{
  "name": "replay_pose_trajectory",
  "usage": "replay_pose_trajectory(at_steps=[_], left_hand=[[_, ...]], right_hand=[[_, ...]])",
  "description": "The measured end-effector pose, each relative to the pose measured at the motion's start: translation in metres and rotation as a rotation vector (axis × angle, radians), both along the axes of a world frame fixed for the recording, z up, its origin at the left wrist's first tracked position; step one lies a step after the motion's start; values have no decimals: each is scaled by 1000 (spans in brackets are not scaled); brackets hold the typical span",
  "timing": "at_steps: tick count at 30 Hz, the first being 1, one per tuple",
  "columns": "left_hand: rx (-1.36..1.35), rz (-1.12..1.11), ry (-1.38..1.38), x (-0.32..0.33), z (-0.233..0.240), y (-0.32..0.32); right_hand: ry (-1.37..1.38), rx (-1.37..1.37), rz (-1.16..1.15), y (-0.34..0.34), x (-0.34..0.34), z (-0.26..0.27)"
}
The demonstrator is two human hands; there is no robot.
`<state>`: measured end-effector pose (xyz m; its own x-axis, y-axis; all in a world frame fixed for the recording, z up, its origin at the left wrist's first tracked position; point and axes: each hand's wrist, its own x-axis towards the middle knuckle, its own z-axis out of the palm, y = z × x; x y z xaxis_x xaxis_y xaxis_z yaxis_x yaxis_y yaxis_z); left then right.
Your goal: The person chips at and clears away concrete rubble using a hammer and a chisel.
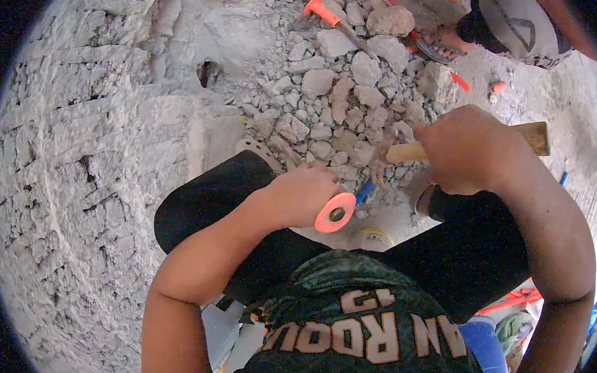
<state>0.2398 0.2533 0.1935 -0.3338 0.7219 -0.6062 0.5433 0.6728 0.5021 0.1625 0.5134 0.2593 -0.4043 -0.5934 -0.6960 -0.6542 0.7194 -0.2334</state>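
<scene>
My left hand [301, 194] grips a cold chisel with a round orange hand guard [322, 220]. The chisel's steel striking end [337, 214] faces up towards me, and its blade points down by the wall side of the rubble. My right hand [468, 148] is closed around the wooden handle [406, 152] of a hammer. Its dusty, rusty head [380, 166] hangs over the broken stones, apart from the chisel. Beneath both hands lies a heap of masonry rubble [318, 82].
A rough, chipped masonry wall [96, 147] rises at left. Another orange-guarded chisel [321, 10] lies on the rubble. Another person's leg [516, 19] is at upper right. A blue tube [364, 192] and a white container [376, 239] sit between my legs; a blue bucket [482, 347] stands behind.
</scene>
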Motion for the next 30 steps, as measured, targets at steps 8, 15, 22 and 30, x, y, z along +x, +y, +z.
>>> replay_pose_trajectory(at_steps=[8, 15, 22, 30], left_hand=[[34, 33, -3, 2, -6, -2], [37, 18, -20, -1, -5, 0], [24, 32, -3, -1, -4, 1], [16, 32, -17, -3, 1, 3]], right_hand=[[-28, 81, 33, -4, 0, 4], [-41, 80, 25, -3, 2, 1], [-15, 27, 47, -2, 3, -1], [-5, -26, 90, -1, 4, -2]])
